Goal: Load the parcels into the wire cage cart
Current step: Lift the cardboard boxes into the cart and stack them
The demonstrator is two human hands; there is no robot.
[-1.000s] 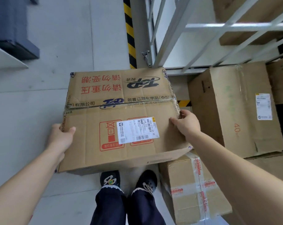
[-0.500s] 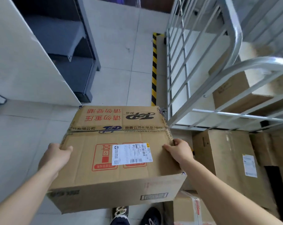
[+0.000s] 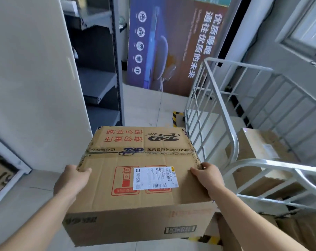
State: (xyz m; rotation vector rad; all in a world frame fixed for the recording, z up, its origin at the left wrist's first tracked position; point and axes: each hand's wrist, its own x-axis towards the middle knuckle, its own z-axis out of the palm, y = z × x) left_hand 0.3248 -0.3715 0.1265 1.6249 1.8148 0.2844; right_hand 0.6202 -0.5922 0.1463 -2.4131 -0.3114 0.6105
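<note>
A large brown cardboard parcel [image 3: 139,171] with red print and a white shipping label is held up in front of me. My left hand [image 3: 70,180] grips its left side with the thumb on top. My right hand [image 3: 207,175] grips its right side the same way. The wire cage cart [image 3: 231,142], made of silver bars, stands just right of the parcel. One brown parcel [image 3: 258,151] lies inside it.
A grey shelving unit [image 3: 99,73] and a white panel [image 3: 32,78] stand on the left. A printed banner [image 3: 171,42] leans against the far wall. More cardboard boxes [image 3: 298,230] lie low at the right, beneath the cart's rail. A yellow-black floor marker [image 3: 175,116] lies by the cart.
Both hands have lifted the parcel from near the floor to about the height of the cart's top rail. My view has tilted up from my feet to the room.
</note>
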